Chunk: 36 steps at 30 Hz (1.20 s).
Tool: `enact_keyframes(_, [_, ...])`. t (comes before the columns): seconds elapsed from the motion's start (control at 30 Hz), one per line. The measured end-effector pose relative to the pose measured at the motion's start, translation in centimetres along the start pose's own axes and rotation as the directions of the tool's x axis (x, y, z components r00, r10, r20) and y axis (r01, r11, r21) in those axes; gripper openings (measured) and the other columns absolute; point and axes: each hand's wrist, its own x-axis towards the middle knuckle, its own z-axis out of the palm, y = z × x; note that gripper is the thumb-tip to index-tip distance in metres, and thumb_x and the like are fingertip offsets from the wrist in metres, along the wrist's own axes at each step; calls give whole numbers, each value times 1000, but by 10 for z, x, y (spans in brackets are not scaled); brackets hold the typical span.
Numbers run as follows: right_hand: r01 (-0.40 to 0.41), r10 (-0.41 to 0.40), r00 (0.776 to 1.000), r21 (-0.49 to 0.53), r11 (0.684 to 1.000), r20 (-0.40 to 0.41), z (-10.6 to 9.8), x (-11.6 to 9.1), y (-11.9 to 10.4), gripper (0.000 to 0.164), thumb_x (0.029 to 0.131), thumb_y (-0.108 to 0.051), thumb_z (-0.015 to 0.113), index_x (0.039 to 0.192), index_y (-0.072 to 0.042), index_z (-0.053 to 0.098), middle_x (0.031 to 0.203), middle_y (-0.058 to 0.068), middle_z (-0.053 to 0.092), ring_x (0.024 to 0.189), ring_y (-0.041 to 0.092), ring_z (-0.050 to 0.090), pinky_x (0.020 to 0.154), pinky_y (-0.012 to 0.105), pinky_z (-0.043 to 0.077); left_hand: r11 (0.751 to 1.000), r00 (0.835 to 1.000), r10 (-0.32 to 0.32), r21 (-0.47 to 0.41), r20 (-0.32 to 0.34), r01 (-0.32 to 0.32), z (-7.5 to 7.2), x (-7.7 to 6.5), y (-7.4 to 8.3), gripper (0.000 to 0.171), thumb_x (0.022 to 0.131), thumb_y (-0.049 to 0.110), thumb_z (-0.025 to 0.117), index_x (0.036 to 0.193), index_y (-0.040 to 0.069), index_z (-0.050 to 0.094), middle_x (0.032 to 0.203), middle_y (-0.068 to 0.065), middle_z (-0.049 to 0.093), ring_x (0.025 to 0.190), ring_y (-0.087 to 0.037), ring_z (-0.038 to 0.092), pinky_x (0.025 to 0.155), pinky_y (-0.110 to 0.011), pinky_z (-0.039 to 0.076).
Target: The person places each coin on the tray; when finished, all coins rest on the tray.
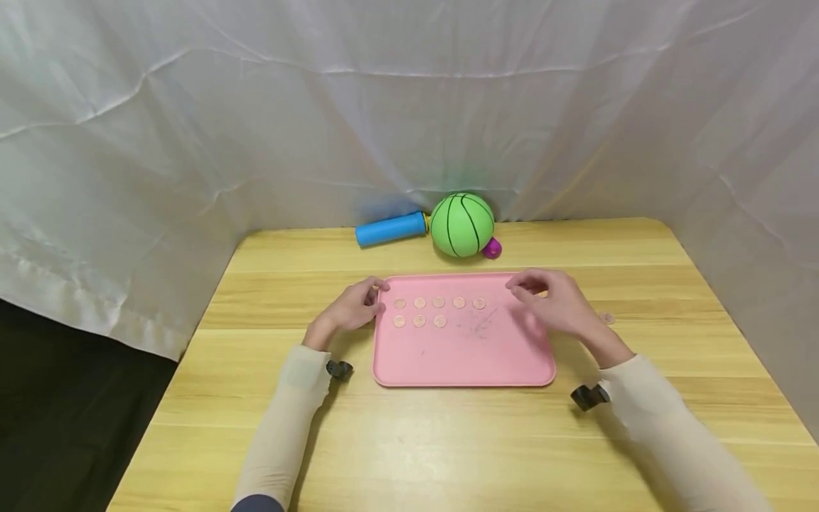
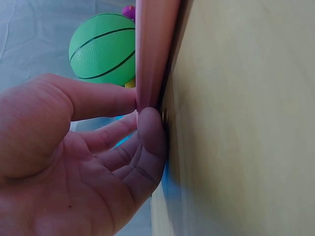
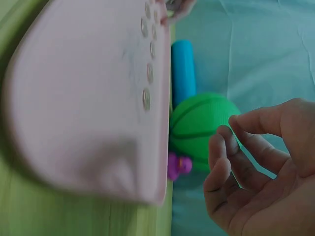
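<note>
A pink tray (image 1: 486,363) lies on the wooden table, with coins (image 1: 438,302) in two rows on it: several in the far row, three in the near one. At the tray's left edge, my left hand (image 1: 352,304) pinches the rim between thumb and fingers; the left wrist view shows the tray edge (image 2: 150,54) between them. Over the tray's far right corner hovers my right hand (image 1: 552,299), casting a shadow on the pink surface. Its fingers (image 3: 219,172) are loosely bent, thumb tip close to the index fingertip, and nothing shows between them.
Behind the tray sit a green ball (image 1: 462,225), a blue cylinder like a hand pump (image 1: 392,229) and a small purple toy (image 1: 492,248). Right of the tray, a few coins (image 1: 606,318) lie on the table (image 1: 448,448). A pale curtain (image 1: 409,128) hangs behind.
</note>
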Motion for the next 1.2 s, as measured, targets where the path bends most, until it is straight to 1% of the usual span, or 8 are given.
enact_keyframes(0.2, [-21,20,999,-34,999,-35,-17,-14,20,30,111,-29,64,127,-7,78,121,14,79,110,29,69,87,30,53,1000,1000,-18,-2,9,18,3,-3,-3,37,108,5,62,144,-1,58,96,-10,59,82,-18,52,76,-30,46])
enact_keyframes(0.33, [-24,21,999,-61,998,-47,-28,-22,31,31,111,-29,63,128,-7,77,122,15,79,109,28,69,83,25,53,1000,1000,-12,-11,7,12,5,-5,-3,37,108,5,62,144,-2,58,96,-10,59,82,-19,52,76,-30,46])
enact_keyframes(0.53, [-49,47,997,-39,998,-66,-46,-32,46,33,112,-30,62,129,-5,75,124,20,78,98,9,68,72,24,59,1000,1000,8,-15,0,-8,3,-2,0,37,108,5,61,144,-2,58,96,-11,60,81,-18,53,75,-30,46])
enact_keyframes(0.6, [-55,51,995,-45,997,-83,-51,-36,54,33,112,-30,62,129,-6,76,123,21,78,94,2,67,72,22,58,1000,1000,9,-12,0,-9,2,-2,2,37,108,5,61,144,-1,59,96,-11,60,82,-19,53,76,-30,46])
enact_keyframes(0.77, [-62,51,992,-99,993,-112,-59,-44,71,32,112,-30,62,128,-6,78,122,19,79,91,-10,61,77,16,51,1000,1000,8,-4,0,-8,1,-1,3,37,108,5,61,144,-1,59,96,-11,60,83,-19,54,76,-31,46])
enact_keyframes(1.0, [-85,70,992,-144,986,-103,-65,-50,85,32,111,-28,64,127,-5,79,121,21,80,88,-12,60,73,17,51,1000,1000,0,1,-3,0,0,-2,3,37,108,4,61,145,-1,58,95,-10,59,81,-18,53,76,-30,46])
enact_keyframes(1.1, [-81,62,991,-155,985,-119,-67,-52,91,28,110,-22,66,126,-4,79,118,23,80,88,-8,61,72,17,52,1000,1000,-1,-1,-6,1,0,-2,3,37,108,4,61,144,-1,58,94,-9,58,80,-18,52,75,-30,45])
enact_keyframes(1.2, [-54,32,991,-173,983,-127,-68,-54,99,23,105,-13,70,123,-1,79,111,22,80,87,-4,63,72,16,54,1000,1000,-2,-3,-7,2,-1,-2,4,37,108,4,61,144,-1,58,94,-9,58,80,-18,52,74,-29,45])
